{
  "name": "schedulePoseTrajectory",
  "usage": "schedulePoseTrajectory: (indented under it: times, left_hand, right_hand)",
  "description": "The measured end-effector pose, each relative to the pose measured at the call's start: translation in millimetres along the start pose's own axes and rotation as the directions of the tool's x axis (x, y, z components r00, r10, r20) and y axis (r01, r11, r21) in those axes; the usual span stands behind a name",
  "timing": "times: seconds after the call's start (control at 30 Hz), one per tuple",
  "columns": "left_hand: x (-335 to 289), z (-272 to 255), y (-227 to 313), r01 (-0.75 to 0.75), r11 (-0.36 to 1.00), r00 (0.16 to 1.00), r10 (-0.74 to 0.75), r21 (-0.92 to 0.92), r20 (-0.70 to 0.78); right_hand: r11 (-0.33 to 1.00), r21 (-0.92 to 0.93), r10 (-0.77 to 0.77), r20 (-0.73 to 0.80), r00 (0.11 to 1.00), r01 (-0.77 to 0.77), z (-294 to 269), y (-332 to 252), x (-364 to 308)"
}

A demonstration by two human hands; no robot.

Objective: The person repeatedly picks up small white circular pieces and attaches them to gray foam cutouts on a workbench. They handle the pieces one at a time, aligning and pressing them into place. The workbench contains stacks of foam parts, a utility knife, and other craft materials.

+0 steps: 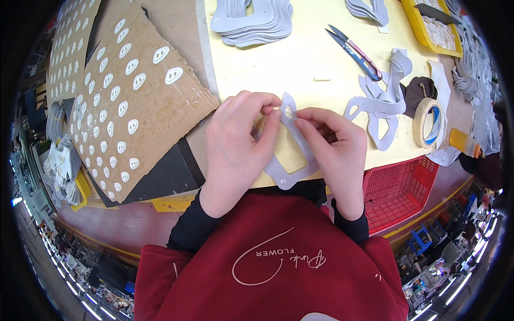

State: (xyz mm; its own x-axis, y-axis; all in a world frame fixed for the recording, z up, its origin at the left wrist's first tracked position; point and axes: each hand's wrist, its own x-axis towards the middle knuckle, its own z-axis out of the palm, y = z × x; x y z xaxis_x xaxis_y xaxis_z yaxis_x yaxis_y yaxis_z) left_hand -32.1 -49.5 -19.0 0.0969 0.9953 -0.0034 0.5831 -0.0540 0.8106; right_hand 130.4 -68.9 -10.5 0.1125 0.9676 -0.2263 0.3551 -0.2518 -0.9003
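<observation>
Both hands work on one thin grey cut-out piece, a frame shape with a large opening, near the table's front edge. My left hand pinches its upper left side between thumb and fingers. From the other side, my right hand holds the upper right edge with thumb and curled fingers. Between the fingertips a small pale oval part with holes sits at the narrow top of the piece. It resembles the white ovals set out in rows on the brown board to the left.
Stacked grey pieces stand at the back. Thread snips lie right of them, above loose grey pieces and a tape roll. A yellow bin sits far right; a red basket is below the table edge.
</observation>
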Motion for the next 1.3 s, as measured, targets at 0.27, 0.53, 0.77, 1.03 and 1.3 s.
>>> schedulePoseTrajectory:
  times: [0.27, 0.53, 0.77, 1.03, 1.3]
  left_hand:
    - [1.0, 0.3, 0.5, 0.023, 0.999, 0.999, -0.023, 0.025, 0.025]
    - [2.6, 3.9, 0.6, 0.072, 0.997, 0.997, -0.072, 0.016, 0.003]
    - [2.5, 3.8, 4.2, 0.078, 0.997, 0.997, -0.078, 0.028, 0.005]
    - [4.1, 6.6, 4.9, 0.126, 0.991, 0.992, -0.126, -0.041, -0.009]
    - [5.5, 5.3, 6.4, 0.173, 0.985, 0.985, -0.173, -0.02, 0.017]
  right_hand:
    - [1.0, 0.014, -0.015, 0.008, 1.0, 0.015, 0.3, 1.5, 1.4]
    - [0.999, -0.008, -0.037, 0.011, 0.999, 0.037, -0.2, 2.5, 1.9]
    - [0.999, -0.027, 0.037, 0.05, 0.998, -0.036, -3.2, -2.4, 0.5]
    - [0.999, -0.03, 0.024, 0.044, 0.999, -0.023, -2.5, -3.4, 0.9]
    - [0.999, -0.031, -0.023, 0.017, 1.0, 0.024, -1.7, 0.1, 0.4]
